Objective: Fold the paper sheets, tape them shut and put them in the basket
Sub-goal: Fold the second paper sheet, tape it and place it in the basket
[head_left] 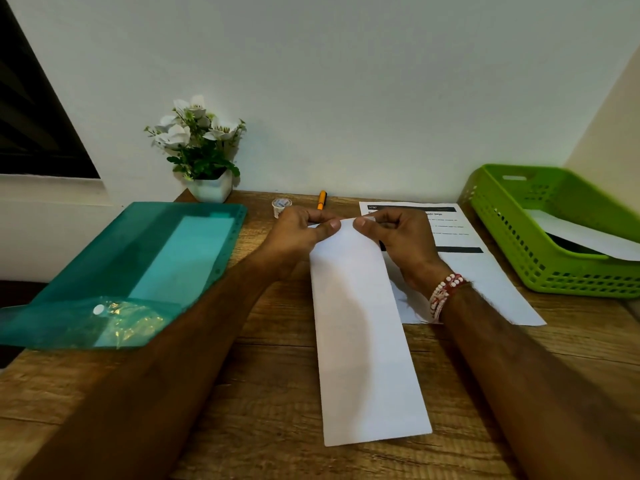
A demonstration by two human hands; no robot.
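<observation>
Wooden desk (270,393) against a white wall. One long folded white paper strip (363,341) lies at centre, running 6 to 12 o'clock. Two hands: left hand (298,233) and right hand (401,240) both pinch its 12 o'clock end, thumbs on top, close together. One printed white sheet (485,282) at 2 o'clock, under the right hand. One green slotted plastic basket (512,244) at 3, one white paper (581,237) inside. One teal plastic folder (121,265) at 9. One clear tape roll (281,205) and one orange pen (321,199) at 12, beyond the hands. One white-flowered potted plant (201,147) at 11.
</observation>
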